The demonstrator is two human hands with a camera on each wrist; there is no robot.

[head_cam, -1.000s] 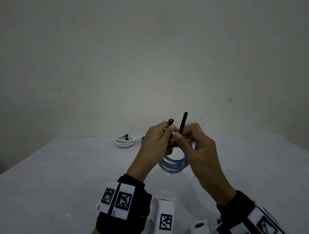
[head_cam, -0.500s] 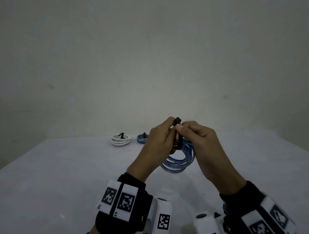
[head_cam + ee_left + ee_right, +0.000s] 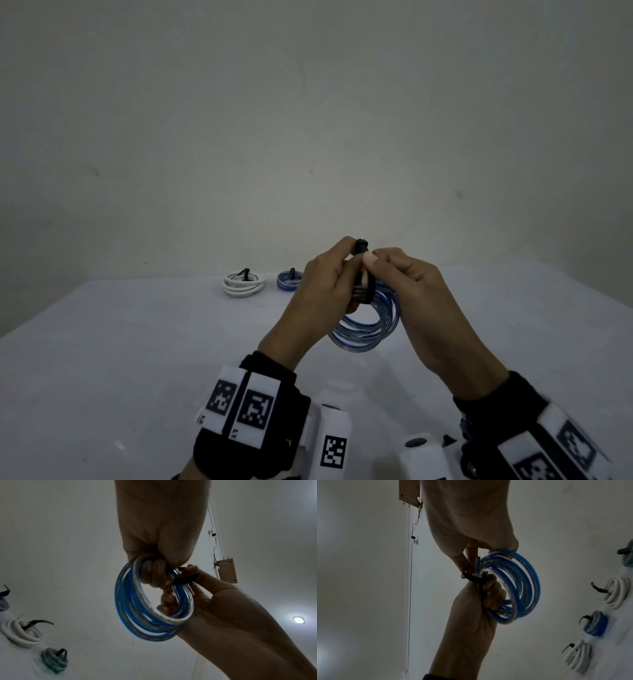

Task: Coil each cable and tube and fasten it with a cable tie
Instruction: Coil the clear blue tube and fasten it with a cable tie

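Note:
A coil of blue and clear tube point(image 3: 371, 327) point(image 3: 154, 615) point(image 3: 513, 586) is held up above the white table point(image 3: 137, 359). My left hand point(image 3: 329, 284) point(image 3: 154, 573) grips the top of the coil, fingers curled through the loop. A black cable tie point(image 3: 362, 270) point(image 3: 186, 578) point(image 3: 473, 579) is wrapped round the coil's top. My right hand point(image 3: 400, 277) point(image 3: 471, 559) pinches the tie beside the left hand's fingers, thumb against it. The tie's head point(image 3: 361, 245) sticks up between both hands.
At the table's far side lie a tied white cable coil point(image 3: 244, 285) point(image 3: 615, 595) and a small tied blue tube coil point(image 3: 289, 281) point(image 3: 595, 624). Further tied coils show in the wrist views: a white one point(image 3: 578, 658) and a greenish one point(image 3: 54, 660).
The tie's long tail stood upright a second ago; it now lies wrapped round the coil. Both hands have closed together at the coil's top, and the small blue coil behind has come into view.

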